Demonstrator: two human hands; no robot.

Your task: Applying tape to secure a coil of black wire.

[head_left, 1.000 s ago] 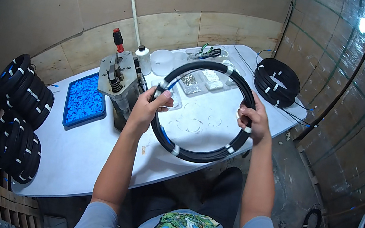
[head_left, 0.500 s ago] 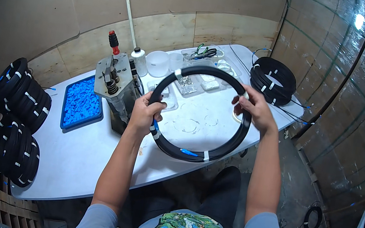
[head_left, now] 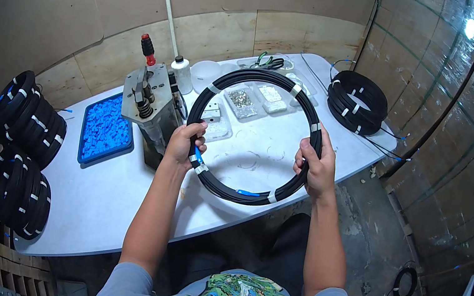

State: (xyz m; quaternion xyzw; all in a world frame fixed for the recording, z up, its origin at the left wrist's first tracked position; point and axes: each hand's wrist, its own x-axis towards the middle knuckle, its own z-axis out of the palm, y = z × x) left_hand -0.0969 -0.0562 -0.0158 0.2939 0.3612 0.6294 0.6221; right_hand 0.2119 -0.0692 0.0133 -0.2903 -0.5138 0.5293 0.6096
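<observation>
Behind the white surface (head_left: 111, 214), note plywood panelling (head_left: 220, 28); on it, to the left, a metal tool (head_left: 149, 107) beside a blue tray (head_left: 105, 157) of small pieces. Find the black cable coil (head_left: 250, 75) raised over the near part of the surface, gripped at opposite sides: curled closed round its left side with the left hand (head_left: 183, 145), and likewise round its right with the right hand (head_left: 319, 166). Best to hold firmly enough to prevent sagging, yet without squeezing the ring out of round. Mind the blue connector (head_left: 197, 155) just by the left fingers; avoid pinching or tugging it. Likewise spare the second connector (head_left: 248, 193) along the lower rim. Turn gently, checking each white band (head_left: 296, 90) for slack.
</observation>
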